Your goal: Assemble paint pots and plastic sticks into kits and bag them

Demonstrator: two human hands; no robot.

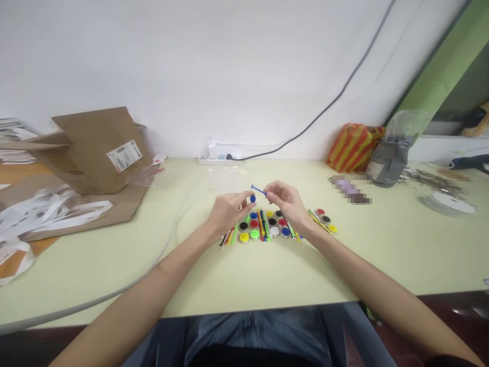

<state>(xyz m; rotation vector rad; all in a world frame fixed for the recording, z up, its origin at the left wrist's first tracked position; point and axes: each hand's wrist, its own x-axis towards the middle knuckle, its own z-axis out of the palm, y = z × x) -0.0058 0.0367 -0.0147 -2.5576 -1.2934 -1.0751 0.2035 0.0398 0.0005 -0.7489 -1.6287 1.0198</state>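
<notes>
Between the fingertips of my left hand is a small round blue disc. My right hand pinches one end of a thin blue plastic stick, whose free end points left, just above the disc; the two look apart. Below my hands, small round pieces in several colours lie in rows, among them a red one, a yellow one and a bright green one. Thin coloured sticks lie in bundles between and beside them. My right hand and wrist hide part of the group.
An open cardboard box and white ribbon lie at the left, near a grey cable. A power strip sits by the wall. On the right are a striped bag, a blurred-out object and a white spool.
</notes>
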